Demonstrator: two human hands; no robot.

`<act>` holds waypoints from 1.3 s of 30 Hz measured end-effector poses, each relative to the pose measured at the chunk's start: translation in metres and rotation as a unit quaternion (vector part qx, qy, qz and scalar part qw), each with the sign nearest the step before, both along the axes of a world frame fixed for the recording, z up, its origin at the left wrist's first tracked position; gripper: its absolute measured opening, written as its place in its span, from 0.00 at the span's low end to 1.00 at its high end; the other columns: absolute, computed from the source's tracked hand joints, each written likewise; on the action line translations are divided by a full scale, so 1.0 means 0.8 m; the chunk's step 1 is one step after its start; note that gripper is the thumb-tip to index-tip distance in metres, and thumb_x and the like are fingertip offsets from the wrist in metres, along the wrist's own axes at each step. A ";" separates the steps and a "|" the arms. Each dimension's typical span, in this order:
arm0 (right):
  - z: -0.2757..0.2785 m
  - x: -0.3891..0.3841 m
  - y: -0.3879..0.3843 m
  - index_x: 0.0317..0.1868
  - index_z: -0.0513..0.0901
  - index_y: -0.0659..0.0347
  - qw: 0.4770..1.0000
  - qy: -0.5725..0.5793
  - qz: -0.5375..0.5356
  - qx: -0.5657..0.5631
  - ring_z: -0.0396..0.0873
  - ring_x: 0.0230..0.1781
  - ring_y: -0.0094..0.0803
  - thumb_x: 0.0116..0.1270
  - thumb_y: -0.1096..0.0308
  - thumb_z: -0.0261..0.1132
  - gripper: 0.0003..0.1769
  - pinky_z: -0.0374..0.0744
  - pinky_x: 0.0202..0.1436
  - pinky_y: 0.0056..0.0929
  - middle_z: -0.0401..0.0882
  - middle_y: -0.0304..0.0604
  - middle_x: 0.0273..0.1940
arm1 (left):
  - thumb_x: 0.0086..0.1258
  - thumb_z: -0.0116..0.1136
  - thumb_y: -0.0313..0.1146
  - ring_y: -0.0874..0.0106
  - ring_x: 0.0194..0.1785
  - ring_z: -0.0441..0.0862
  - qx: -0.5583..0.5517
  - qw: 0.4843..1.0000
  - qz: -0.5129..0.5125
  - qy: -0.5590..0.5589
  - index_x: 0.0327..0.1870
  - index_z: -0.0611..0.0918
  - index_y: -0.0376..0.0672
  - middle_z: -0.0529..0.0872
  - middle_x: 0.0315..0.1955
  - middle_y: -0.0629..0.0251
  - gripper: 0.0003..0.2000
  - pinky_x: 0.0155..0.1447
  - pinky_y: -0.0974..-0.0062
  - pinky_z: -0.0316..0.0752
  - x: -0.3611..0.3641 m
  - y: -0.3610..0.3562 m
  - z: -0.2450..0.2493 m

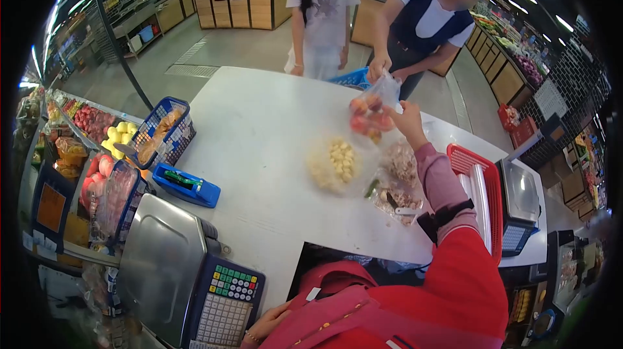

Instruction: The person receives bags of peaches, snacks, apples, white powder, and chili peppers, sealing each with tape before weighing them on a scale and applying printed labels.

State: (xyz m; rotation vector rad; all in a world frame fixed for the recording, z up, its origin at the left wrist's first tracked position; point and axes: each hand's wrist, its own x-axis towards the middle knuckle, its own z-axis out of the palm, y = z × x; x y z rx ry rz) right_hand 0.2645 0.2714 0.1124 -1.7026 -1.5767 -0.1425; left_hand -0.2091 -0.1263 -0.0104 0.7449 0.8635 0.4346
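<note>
My right hand (409,123) reaches over the counter with its fingers stretched out at the side of a clear plastic bag of reddish round fruit (371,115). A person across the counter grips the top of that bag. Below it lies a blurred clear bag of pale yellow pieces (342,159). Bags of light brownish food (401,162) lie partly under my right forearm. Low in the view, my left hand (269,322) is beside the keypad of a scale (224,310), its fingers extended and partly hidden by my sleeve.
Two people stand beyond the white counter (259,128), with a blue basket (354,78) before them. On the left are a blue basket (170,110), a blue tape dispenser (187,186) and fruit displays. A red basket (494,199) and second scale (519,193) stand right.
</note>
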 end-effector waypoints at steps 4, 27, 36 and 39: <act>-0.060 0.014 0.130 0.54 0.79 0.72 0.980 0.034 -0.152 -0.127 0.76 0.54 0.55 0.45 0.35 0.75 0.49 0.75 0.56 0.40 0.77 0.65 0.52 | 0.73 0.56 0.26 0.72 0.63 0.75 0.064 0.993 0.075 0.071 0.65 0.74 0.34 0.79 0.60 0.60 0.20 0.68 0.74 0.68 0.000 0.021 0.135; 0.179 -0.336 -0.008 0.38 0.85 0.65 0.705 0.261 0.633 -0.185 0.79 0.36 0.17 0.61 0.74 0.72 0.07 0.77 0.41 0.18 0.85 0.33 0.35 | 0.49 0.79 0.40 0.61 0.63 0.71 0.627 0.654 0.220 0.362 0.60 0.79 0.41 0.79 0.57 0.55 0.34 0.69 0.65 0.63 -0.090 0.256 0.301; 0.203 -0.558 -0.124 0.37 0.81 0.61 0.505 0.160 0.841 -0.115 0.77 0.26 0.21 0.69 0.64 0.63 0.09 0.73 0.30 0.22 0.81 0.33 0.29 | 0.68 0.61 0.54 0.63 0.38 0.82 0.358 0.869 0.118 0.322 0.48 0.80 0.34 0.82 0.33 0.56 0.26 0.48 0.67 0.78 -0.090 0.211 0.306; 0.161 -0.601 -0.092 0.40 0.81 0.59 0.547 0.309 0.726 -0.280 0.75 0.25 0.19 0.73 0.62 0.60 0.10 0.71 0.28 0.19 0.80 0.33 0.30 | 0.79 0.46 0.51 0.69 0.28 0.79 0.189 0.928 0.320 -0.016 0.36 0.78 0.39 0.79 0.20 0.62 0.22 0.42 0.73 0.77 -0.099 0.168 0.295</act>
